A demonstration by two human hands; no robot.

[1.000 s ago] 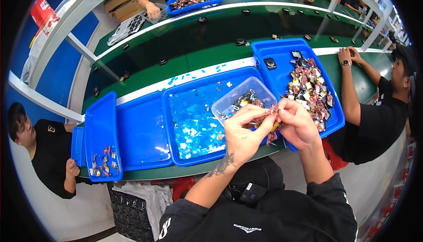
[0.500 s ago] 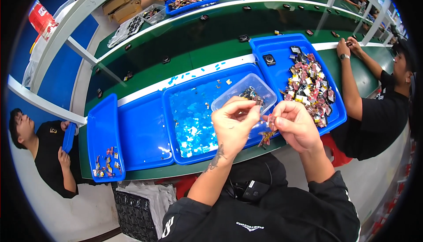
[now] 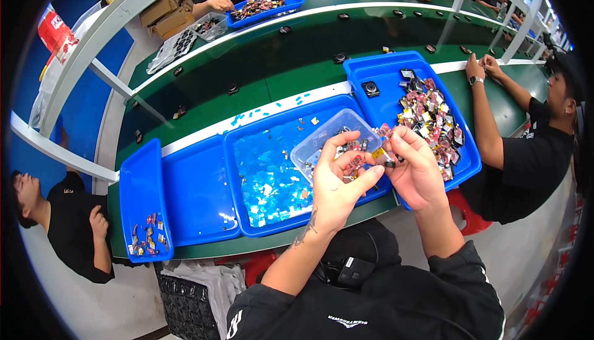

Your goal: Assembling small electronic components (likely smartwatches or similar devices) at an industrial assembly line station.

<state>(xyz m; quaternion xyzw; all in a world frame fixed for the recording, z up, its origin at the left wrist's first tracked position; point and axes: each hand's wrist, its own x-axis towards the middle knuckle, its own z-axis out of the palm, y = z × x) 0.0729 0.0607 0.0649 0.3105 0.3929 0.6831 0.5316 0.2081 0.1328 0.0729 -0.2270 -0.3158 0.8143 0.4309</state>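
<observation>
The right grip, in the head view, pinches a small red-and-yellow part at its ten o'clock. The left grip curls at nine o'clock from the right one, thumb and fingers apart; I cannot tell whether it bears the red pieces showing between them. A clear container sits at its twelve o'clock, blue scraps at nine. A piled tray lies at the right grip's one o'clock.

Part in right hand too small to identify; left hand partly hides tub.
</observation>
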